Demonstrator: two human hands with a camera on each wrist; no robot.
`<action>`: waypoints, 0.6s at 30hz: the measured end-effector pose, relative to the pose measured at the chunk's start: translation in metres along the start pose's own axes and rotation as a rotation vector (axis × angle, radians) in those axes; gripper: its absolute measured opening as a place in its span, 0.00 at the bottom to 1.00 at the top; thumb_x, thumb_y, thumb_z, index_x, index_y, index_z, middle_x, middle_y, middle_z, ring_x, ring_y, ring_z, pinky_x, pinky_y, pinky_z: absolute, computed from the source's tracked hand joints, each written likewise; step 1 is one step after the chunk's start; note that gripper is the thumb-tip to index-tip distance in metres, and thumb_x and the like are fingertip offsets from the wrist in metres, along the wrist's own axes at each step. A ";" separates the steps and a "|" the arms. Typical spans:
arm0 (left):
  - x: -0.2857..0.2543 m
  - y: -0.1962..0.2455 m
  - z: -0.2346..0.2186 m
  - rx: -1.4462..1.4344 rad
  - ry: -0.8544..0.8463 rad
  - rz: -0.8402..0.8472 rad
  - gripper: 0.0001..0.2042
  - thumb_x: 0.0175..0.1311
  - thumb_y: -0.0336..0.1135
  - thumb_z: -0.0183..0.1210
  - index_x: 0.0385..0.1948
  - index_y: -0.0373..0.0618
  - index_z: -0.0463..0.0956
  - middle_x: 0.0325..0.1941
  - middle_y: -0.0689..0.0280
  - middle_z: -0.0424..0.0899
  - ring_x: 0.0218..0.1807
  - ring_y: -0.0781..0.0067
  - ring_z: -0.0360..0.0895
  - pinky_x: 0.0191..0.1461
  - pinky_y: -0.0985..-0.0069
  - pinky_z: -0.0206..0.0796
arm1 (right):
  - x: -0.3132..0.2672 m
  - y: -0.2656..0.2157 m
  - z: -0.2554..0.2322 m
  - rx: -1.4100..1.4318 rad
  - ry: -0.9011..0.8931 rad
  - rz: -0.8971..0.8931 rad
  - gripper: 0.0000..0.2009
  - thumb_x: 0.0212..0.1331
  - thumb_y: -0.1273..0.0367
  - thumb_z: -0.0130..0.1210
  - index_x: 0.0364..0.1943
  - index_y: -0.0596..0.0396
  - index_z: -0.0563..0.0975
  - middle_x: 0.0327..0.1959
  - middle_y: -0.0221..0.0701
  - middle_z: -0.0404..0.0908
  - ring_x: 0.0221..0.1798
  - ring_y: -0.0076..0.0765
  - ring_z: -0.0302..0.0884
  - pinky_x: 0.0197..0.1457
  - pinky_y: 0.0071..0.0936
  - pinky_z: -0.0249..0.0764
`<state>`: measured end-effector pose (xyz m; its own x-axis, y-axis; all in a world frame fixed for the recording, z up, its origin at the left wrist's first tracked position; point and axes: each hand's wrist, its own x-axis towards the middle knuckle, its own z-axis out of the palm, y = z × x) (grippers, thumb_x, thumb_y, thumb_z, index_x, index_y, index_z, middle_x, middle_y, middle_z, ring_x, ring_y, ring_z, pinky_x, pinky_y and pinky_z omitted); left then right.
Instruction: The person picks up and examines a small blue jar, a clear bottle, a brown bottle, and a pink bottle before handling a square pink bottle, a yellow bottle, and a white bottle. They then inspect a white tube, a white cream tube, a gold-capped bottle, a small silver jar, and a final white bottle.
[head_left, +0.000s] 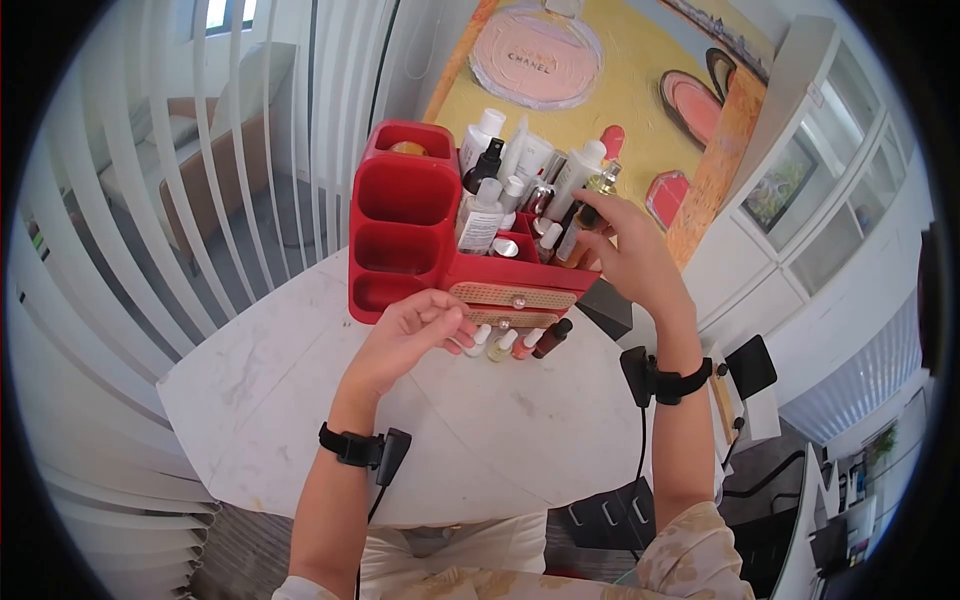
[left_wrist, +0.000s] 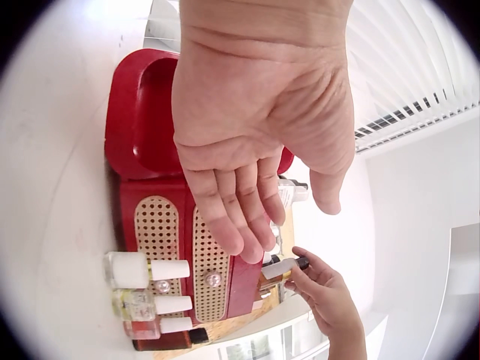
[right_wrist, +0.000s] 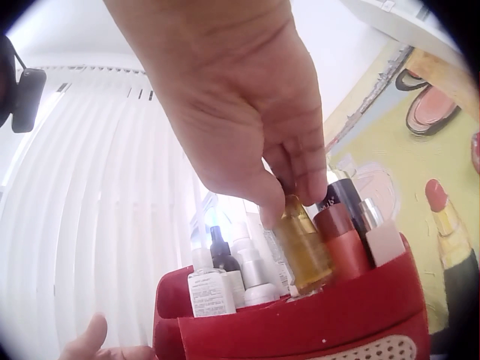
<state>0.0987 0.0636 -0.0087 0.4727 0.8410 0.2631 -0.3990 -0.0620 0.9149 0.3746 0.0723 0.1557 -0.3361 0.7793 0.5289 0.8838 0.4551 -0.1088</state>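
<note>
My right hand (head_left: 640, 255) pinches the dark cap of an amber bottle (right_wrist: 304, 251) at the right end of the red organizer (head_left: 400, 290). The bottle stands upright among other containers, its base at the compartment's edge in the right wrist view. Beside it are a red-brown bottle (right_wrist: 345, 244) and a pale pink one (right_wrist: 385, 241). My left hand (head_left: 405, 335) is held palm up with fingers loosely extended, holding nothing, at the organizer's front left, near the woven drawer fronts (left_wrist: 211, 262). Whether it touches the organizer cannot be told.
Several small nail polish bottles, one a white-capped clear bottle (head_left: 502, 346), lie before the drawers on the marble-patterned table (head_left: 480, 430). White and dark bottles fill the organizer's middle. Behind leans a yellow painting (head_left: 620, 100); blinds (head_left: 130, 200) hang left, a white cabinet (head_left: 790, 180) stands right.
</note>
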 end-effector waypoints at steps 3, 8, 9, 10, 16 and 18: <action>0.001 -0.001 -0.001 -0.012 -0.003 0.006 0.12 0.77 0.41 0.56 0.49 0.41 0.77 0.44 0.59 0.88 0.46 0.67 0.87 0.50 0.72 0.78 | 0.000 -0.008 -0.003 0.016 -0.022 0.032 0.22 0.58 0.77 0.63 0.59 0.56 0.78 0.46 0.40 0.83 0.40 0.40 0.80 0.49 0.33 0.78; 0.001 -0.003 -0.001 -0.023 -0.011 0.010 0.12 0.77 0.40 0.56 0.49 0.41 0.77 0.44 0.59 0.88 0.45 0.68 0.87 0.50 0.72 0.78 | -0.001 -0.009 0.001 0.067 -0.029 0.038 0.20 0.57 0.75 0.64 0.56 0.54 0.79 0.42 0.41 0.82 0.41 0.47 0.80 0.47 0.39 0.77; 0.001 -0.002 -0.001 -0.021 -0.012 0.012 0.12 0.77 0.40 0.56 0.49 0.41 0.77 0.44 0.59 0.88 0.45 0.68 0.87 0.49 0.72 0.78 | 0.000 -0.007 0.003 0.074 -0.049 0.034 0.20 0.57 0.75 0.64 0.56 0.54 0.79 0.43 0.41 0.83 0.42 0.47 0.81 0.47 0.38 0.77; 0.001 -0.002 -0.001 -0.018 -0.014 0.014 0.12 0.77 0.40 0.56 0.49 0.41 0.77 0.44 0.59 0.88 0.45 0.68 0.87 0.49 0.72 0.77 | 0.001 -0.006 0.003 0.081 -0.068 0.030 0.20 0.57 0.75 0.64 0.56 0.53 0.79 0.43 0.40 0.83 0.42 0.47 0.81 0.47 0.38 0.77; 0.002 -0.003 -0.002 -0.015 -0.003 0.005 0.11 0.77 0.40 0.56 0.48 0.42 0.77 0.44 0.59 0.88 0.45 0.69 0.86 0.49 0.73 0.77 | 0.004 -0.013 -0.001 0.051 -0.117 0.169 0.19 0.55 0.73 0.67 0.54 0.55 0.82 0.43 0.39 0.83 0.40 0.45 0.82 0.46 0.38 0.78; 0.001 -0.003 -0.001 -0.016 -0.004 0.010 0.11 0.77 0.40 0.56 0.48 0.42 0.78 0.44 0.59 0.88 0.44 0.70 0.86 0.48 0.73 0.77 | 0.004 -0.001 0.002 0.036 -0.076 0.127 0.20 0.56 0.74 0.67 0.54 0.59 0.81 0.41 0.38 0.81 0.34 0.37 0.81 0.42 0.34 0.78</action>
<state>0.0996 0.0654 -0.0113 0.4715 0.8385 0.2731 -0.4161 -0.0616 0.9072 0.3715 0.0753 0.1565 -0.2471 0.8612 0.4442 0.9090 0.3648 -0.2016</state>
